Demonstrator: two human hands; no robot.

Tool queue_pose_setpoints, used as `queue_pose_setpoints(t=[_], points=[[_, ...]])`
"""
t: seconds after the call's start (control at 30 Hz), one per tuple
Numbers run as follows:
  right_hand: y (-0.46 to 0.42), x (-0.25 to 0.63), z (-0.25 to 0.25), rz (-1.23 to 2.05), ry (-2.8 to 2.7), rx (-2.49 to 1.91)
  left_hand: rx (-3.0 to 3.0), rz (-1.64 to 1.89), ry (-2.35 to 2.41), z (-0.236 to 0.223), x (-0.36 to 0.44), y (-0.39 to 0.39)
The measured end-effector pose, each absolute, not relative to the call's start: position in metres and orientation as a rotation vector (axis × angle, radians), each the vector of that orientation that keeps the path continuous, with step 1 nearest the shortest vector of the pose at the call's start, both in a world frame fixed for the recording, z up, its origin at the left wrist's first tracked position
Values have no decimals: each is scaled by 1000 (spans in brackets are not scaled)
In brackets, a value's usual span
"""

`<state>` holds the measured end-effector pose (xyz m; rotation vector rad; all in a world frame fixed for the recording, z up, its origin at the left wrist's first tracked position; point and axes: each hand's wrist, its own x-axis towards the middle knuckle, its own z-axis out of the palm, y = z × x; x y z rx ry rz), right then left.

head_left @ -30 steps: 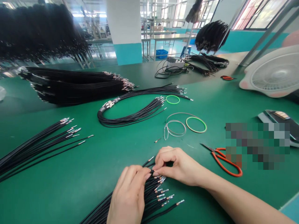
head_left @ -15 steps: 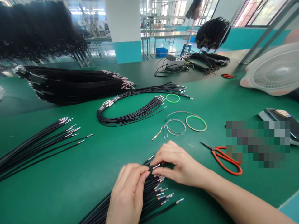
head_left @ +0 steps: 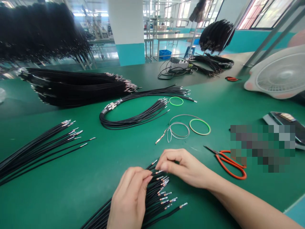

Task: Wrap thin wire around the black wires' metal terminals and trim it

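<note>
My left hand (head_left: 130, 194) pinches one black cable (head_left: 154, 173) between thumb and forefinger, a little behind its bare metal end. Against that end is my right hand (head_left: 177, 167), thumb and forefinger drawn together. What lies between those right fingertips, if anything, is too small to make out. Under both hands a bundle of black cables (head_left: 152, 203) fans out on the green table, with shiny crimped terminals (head_left: 173, 199) pointing right. Part of the bundle is hidden behind my left hand.
Orange-handled scissors (head_left: 231, 163) lie right of my hands. Farther off are a thin coiled wire (head_left: 179, 130), green rings (head_left: 200, 126), a bent cable bundle (head_left: 133, 122) and a large cable pile (head_left: 78, 87). More cables (head_left: 43, 143) lie left. A white fan (head_left: 278, 73) stands right.
My right thumb has risen from below the cable end and closed toward the forefinger, and the right hand sits slightly farther right. My left hand keeps its pinch.
</note>
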<state>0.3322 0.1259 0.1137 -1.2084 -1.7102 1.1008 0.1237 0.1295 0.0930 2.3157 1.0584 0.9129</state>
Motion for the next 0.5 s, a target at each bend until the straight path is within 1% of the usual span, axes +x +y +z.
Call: queue_pose_setpoints(t=[0.07, 0.17, 0.5], points=[[126, 331, 116, 1328, -1562, -1229, 2352, 923, 1041, 91, 123, 129], [126, 330, 117, 1462, -1474, -1233, 2394, 927, 999, 89, 121, 130], [123, 327, 117, 1410, -1694, -1299, 2414, 920, 964, 88, 119, 128]])
